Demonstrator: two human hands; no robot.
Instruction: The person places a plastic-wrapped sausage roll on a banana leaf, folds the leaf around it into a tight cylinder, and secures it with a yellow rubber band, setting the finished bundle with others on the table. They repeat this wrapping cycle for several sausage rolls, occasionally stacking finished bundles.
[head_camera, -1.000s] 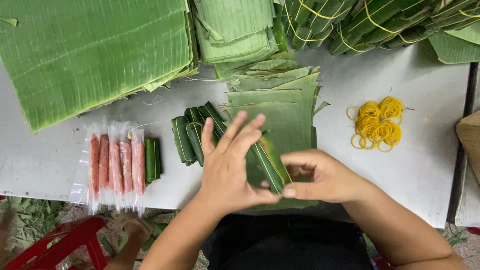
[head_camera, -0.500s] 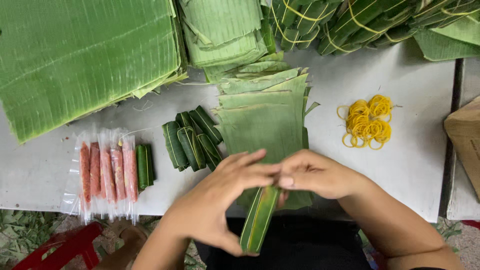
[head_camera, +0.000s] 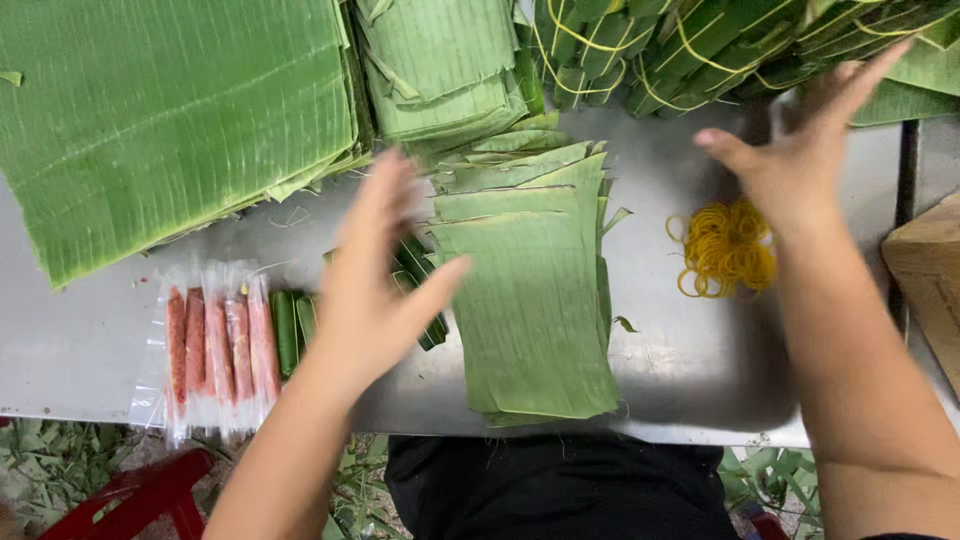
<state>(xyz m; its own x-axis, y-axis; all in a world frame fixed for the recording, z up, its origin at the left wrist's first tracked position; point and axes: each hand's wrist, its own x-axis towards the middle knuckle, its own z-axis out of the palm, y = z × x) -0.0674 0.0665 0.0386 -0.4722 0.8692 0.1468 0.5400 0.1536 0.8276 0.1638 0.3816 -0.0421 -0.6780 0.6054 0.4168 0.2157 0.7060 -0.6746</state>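
Steel table (head_camera: 90, 350): left hand (head_camera: 375, 275) grip released above leaf-wrapped rolls (head_camera: 420, 275); right hand (head_camera: 800, 150) released above rubber bands (head_camera: 728, 250).

Leaf stack (head_camera: 530, 310) centre; sausages (head_camera: 215, 345) left; rubber bands (head_camera: 728, 250) right; tied bundles (head_camera: 690, 45) behind.

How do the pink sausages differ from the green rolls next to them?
The sausages are pink and sealed in clear plastic; the rolls are green, leaf-wrapped and loose. The sausages lie in a neat parallel row; the rolls sit partly behind the left hand, some angled. Both are slim sticks lying flat on the metal table.
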